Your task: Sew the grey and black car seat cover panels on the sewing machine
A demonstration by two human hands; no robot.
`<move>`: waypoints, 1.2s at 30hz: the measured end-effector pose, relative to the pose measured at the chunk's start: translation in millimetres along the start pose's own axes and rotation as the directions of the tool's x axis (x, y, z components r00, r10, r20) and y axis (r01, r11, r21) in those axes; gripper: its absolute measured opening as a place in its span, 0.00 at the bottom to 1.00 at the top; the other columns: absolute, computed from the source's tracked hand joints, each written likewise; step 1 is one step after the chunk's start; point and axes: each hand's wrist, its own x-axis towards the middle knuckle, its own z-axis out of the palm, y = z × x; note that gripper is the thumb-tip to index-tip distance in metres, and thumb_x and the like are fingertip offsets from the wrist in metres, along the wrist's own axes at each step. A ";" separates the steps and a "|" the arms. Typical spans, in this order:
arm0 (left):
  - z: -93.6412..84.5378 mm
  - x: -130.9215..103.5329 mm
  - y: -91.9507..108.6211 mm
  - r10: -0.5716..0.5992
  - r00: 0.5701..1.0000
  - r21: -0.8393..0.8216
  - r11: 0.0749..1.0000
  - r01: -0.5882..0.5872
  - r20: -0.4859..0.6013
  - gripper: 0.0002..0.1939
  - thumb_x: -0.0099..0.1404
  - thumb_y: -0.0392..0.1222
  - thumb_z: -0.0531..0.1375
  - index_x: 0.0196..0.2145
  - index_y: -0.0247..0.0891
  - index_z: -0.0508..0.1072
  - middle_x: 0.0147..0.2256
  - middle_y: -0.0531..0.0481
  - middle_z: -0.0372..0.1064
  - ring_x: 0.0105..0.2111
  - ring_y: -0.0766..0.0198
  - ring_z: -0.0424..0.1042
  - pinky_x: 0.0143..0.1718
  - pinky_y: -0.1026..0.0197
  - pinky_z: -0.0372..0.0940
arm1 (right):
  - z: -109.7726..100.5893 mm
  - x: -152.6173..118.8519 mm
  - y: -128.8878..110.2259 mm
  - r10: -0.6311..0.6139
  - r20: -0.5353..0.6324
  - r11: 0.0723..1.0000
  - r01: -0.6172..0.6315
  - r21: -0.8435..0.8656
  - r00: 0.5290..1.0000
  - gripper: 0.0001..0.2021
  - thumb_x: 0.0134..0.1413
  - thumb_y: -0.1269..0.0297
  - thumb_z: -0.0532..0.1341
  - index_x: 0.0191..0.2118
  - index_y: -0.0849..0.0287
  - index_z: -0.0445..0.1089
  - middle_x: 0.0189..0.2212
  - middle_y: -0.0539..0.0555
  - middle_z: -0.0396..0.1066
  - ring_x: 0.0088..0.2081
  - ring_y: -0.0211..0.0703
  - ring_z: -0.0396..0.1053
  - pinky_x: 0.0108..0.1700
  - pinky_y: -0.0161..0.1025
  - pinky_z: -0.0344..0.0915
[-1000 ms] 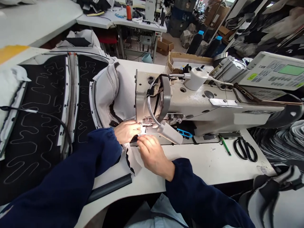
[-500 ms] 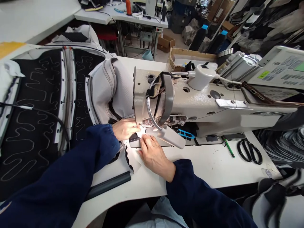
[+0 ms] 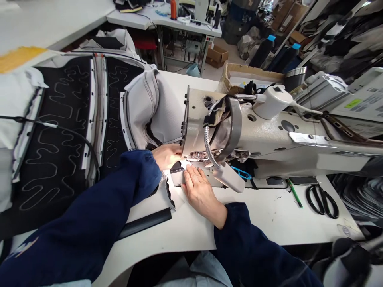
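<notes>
At the sewing machine point(image 3: 215, 129), hands point(image 3: 168, 156) point(image 3: 202, 193) apparently touch fabric point(image 3: 185, 164)

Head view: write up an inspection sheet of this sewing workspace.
Surface: white tabletop, a few dark specks.
Job's things: industrial sewing machine; black panel with looping stitching on its left.
Clutter: black-handled scissors, green pen, dark strip.
Hands: left hand beside the machine head, fingertips partly hidden; right hand palm down, fingers extended, at pale material.
Cables: black cable crosses the panel.
Surroundings: cardboard box behind the machine, blue-capped bottles beyond.
</notes>
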 end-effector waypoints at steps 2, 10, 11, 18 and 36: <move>1.3 1.0 -1.1 -0.013 1.000 -0.017 1.000 0.013 -0.019 0.16 0.69 0.33 0.50 0.33 0.36 0.77 0.30 0.47 0.72 0.36 0.63 0.70 0.38 0.65 0.64 | 2.7 0.4 2.5 0.003 -0.015 1.000 -0.003 0.001 1.000 0.20 0.66 0.66 0.49 0.55 0.73 0.67 0.55 0.70 0.65 0.57 0.57 0.65 0.60 0.54 0.61; 4.3 4.5 -1.6 -0.063 0.996 -0.037 0.997 0.061 -0.070 0.18 0.70 0.33 0.47 0.33 0.34 0.76 0.27 0.45 0.70 0.41 0.61 0.70 0.45 0.63 0.63 | 8.5 2.5 6.2 -0.026 -0.031 0.999 0.027 0.021 0.999 0.21 0.66 0.65 0.48 0.55 0.76 0.66 0.59 0.72 0.60 0.58 0.58 0.63 0.60 0.55 0.60; 4.1 4.3 -1.2 -0.072 0.995 -0.031 0.997 0.070 -0.071 0.18 0.69 0.33 0.47 0.34 0.34 0.77 0.27 0.45 0.69 0.40 0.61 0.70 0.45 0.63 0.64 | 8.8 2.6 6.6 -0.032 -0.030 0.999 0.033 0.030 0.999 0.21 0.66 0.65 0.48 0.55 0.76 0.66 0.59 0.73 0.60 0.59 0.58 0.62 0.60 0.55 0.60; 13.3 -2.7 -4.1 -0.098 0.990 0.012 0.995 0.100 -0.106 0.14 0.64 0.34 0.51 0.29 0.36 0.76 0.32 0.45 0.72 0.37 0.59 0.68 0.42 0.58 0.65 | 10.2 -2.6 8.3 -0.056 -0.099 0.998 0.060 0.036 0.993 0.20 0.65 0.67 0.49 0.55 0.75 0.66 0.58 0.73 0.61 0.62 0.58 0.57 0.61 0.55 0.60; -33.4 -45.3 -21.8 -0.678 0.686 0.132 0.679 0.722 -0.266 0.15 0.63 0.43 0.55 0.44 0.37 0.74 0.63 0.49 0.56 0.61 0.48 0.53 0.60 0.43 0.52 | 8.4 -3.5 13.5 -0.060 -0.128 0.985 0.080 0.154 0.990 0.19 0.63 0.69 0.49 0.53 0.73 0.67 0.57 0.69 0.64 0.63 0.55 0.55 0.62 0.53 0.61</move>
